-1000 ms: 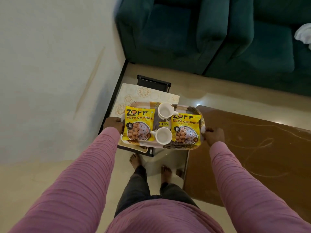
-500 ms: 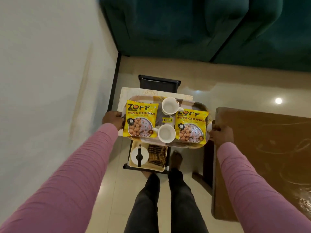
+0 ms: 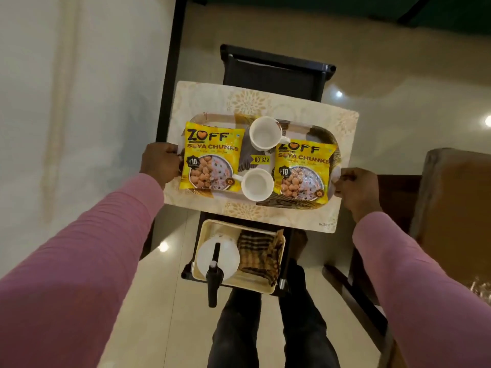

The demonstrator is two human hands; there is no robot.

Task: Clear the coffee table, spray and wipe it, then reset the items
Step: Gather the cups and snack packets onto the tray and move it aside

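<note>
Hands: the left hand (image 3: 160, 164) curls round the left end of the tray (image 3: 322, 132); the right hand (image 3: 357, 189) grips the right end, fingers wrapped over the rim.
Sleeves: pink and ribbed, coming in from both lower corners.
Tray: patterned in brown and gold, level over a small floral-topped surface (image 3: 239, 102); whether it rests there or hangs just above cannot be told.
Packets: two yellow "ZOFF Soya Chunks" bags lie flat on the tray, the left packet (image 3: 210, 158) beside the left hand, the right packet (image 3: 303, 173) beside the right hand.
Cups: two white cups stand upright between the packets; the far cup (image 3: 263, 136) has its handle to the right, the near cup (image 3: 257, 184) has its handle to the left, against the left packet.
Basket: a cream basket (image 3: 261, 288) sits lower, nearer the person, holding a white spray bottle (image 3: 220, 251) with a black trigger and, touching it on the right, a checked cloth (image 3: 259, 252).
Brown surface (image 3: 459, 203): at the right edge, apart from the tray, partly behind the right sleeve.
Beyond: glossy floor (image 3: 398, 96), pale wall (image 3: 66, 102) on the left, green sofa (image 3: 305, 6) along the top.
</note>
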